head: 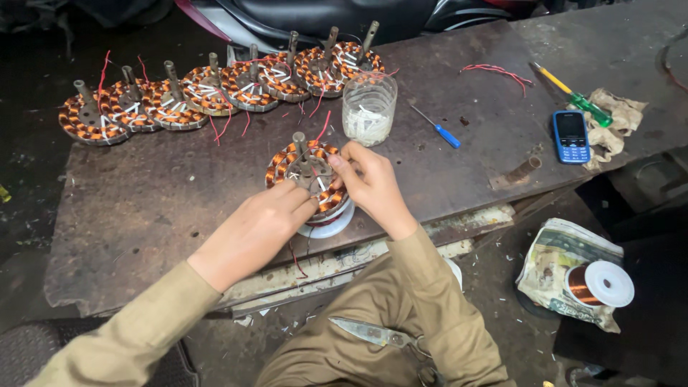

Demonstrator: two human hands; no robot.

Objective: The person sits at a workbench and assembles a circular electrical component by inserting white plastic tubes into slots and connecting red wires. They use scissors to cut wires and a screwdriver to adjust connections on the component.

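**Both hands on the wound stator at the bench's near edge**

The copper-wound stator (309,175) sits straight ahead of me, shaft pointing up, resting on a white ring. My left hand (254,229) presses its near rim; my right hand (373,186) pinches at its top right, the nearer of the two to the windings. A row of finished stators (215,89) lies beyond, a clear jar (368,109) just behind, and a blue phone (571,136) far right.

Tabletop (179,208): dark, rusted metal sheet, pitted and stained, edge worn. Floor (502,287): dark, gritty, littered with pale scraps. Parked motorcycle (322,14) behind. Lighting: dim, from overhead.
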